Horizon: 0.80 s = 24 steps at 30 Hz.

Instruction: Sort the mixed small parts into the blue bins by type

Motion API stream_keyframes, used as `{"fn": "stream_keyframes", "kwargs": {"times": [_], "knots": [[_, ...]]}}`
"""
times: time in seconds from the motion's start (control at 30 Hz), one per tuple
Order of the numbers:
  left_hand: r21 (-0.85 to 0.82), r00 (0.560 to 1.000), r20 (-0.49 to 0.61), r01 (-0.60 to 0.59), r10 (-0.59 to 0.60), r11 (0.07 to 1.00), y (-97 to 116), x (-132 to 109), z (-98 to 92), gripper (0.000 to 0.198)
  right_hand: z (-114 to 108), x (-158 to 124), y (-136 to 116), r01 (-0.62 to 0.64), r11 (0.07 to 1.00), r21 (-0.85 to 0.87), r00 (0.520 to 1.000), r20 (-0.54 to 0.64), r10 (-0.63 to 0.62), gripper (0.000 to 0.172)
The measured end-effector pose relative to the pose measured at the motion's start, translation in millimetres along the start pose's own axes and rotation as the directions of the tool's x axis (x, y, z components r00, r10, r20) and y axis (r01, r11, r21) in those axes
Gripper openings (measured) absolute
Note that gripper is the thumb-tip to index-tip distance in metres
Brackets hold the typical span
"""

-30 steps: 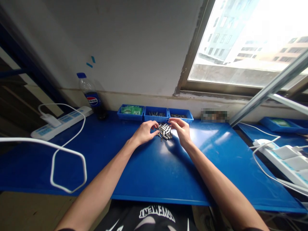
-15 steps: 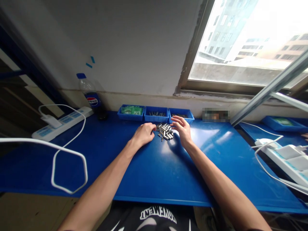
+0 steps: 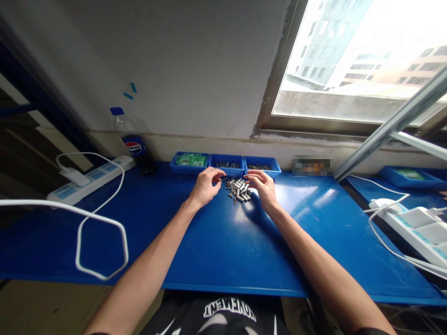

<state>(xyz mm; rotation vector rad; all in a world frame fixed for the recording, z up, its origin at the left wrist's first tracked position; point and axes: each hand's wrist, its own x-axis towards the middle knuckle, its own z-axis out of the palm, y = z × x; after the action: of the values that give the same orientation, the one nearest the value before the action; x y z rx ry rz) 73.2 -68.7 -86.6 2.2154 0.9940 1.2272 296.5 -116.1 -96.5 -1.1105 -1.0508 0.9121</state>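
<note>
A loose pile of small metal parts (image 3: pixel 240 190), silver-and-dark cylinders mixed with thin brassy rods, lies on the blue table (image 3: pixel 223 246). My left hand (image 3: pixel 206 187) is just left of the pile, thumb and fingertips closed in a pinch. A thin dark bit shows at those fingertips, too small to name. My right hand (image 3: pixel 263 188) hovers at the pile's right edge, fingers curved and apart, with nothing visible in it. Behind the pile stand three blue bins: one with green packets (image 3: pixel 190 160), one with small cylinders (image 3: pixel 226 164), one with dark thin rods (image 3: pixel 259 167).
A cola bottle (image 3: pixel 134 144) and a white power strip (image 3: pixel 92 179) stand at the back left, with a white cable (image 3: pixel 101 216) looping over the table. At right are a metal frame bar (image 3: pixel 387 128), another power strip (image 3: pixel 412 223) and a blue tray (image 3: pixel 412 179).
My left hand has risen slightly away from the table and shifted a little left, its fingertips now pinched above the pile's edge. My right hand has lowered its fingers slightly.
</note>
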Motion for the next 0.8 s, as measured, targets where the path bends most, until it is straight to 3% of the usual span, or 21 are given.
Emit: {"fn": "stream_keyframes", "kwargs": {"times": [0.1, 0.27, 0.47, 0.6, 0.7, 0.8], "knots": [[-0.094, 0.997, -0.044, -0.065, 0.061, 0.993, 9, 2, 1.7, 0.027, 2, -3, -4, -0.005, 1.000, -0.025, 0.997, 0.074, 0.007, 0.032], [-0.124, 0.989, 0.003, -0.148, 0.150, 0.981, 12, 0, 6.1, 0.039, 7, -8, -7, -0.034, 0.998, -0.062, 0.964, 0.262, 0.049, 0.047], [-0.174, 0.988, 0.036, -0.142, 0.150, 0.975, 13, -2, 10.9, 0.034, 12, -12, -7, -0.100, 0.995, -0.016, 0.947, 0.306, 0.100, 0.037], [-0.009, 0.995, 0.082, -0.053, 0.053, 0.999, 7, -3, 10.3, 0.025, 12, -9, -8, -0.076, 0.997, -0.013, 0.977, 0.201, 0.077, 0.029], [0.143, 0.987, 0.162, -0.021, -0.002, 0.990, -1, -4, 9.7, 0.011, 6, -2, -6, 0.027, 1.000, 0.009, 1.000, 0.016, -0.027, 0.029], [0.193, 0.978, 0.205, -0.014, -0.026, 0.981, -6, -6, 11.7, 0.014, -3, 5, -2, 0.064, 0.997, 0.040, 0.985, -0.164, -0.056, 0.041]]}}
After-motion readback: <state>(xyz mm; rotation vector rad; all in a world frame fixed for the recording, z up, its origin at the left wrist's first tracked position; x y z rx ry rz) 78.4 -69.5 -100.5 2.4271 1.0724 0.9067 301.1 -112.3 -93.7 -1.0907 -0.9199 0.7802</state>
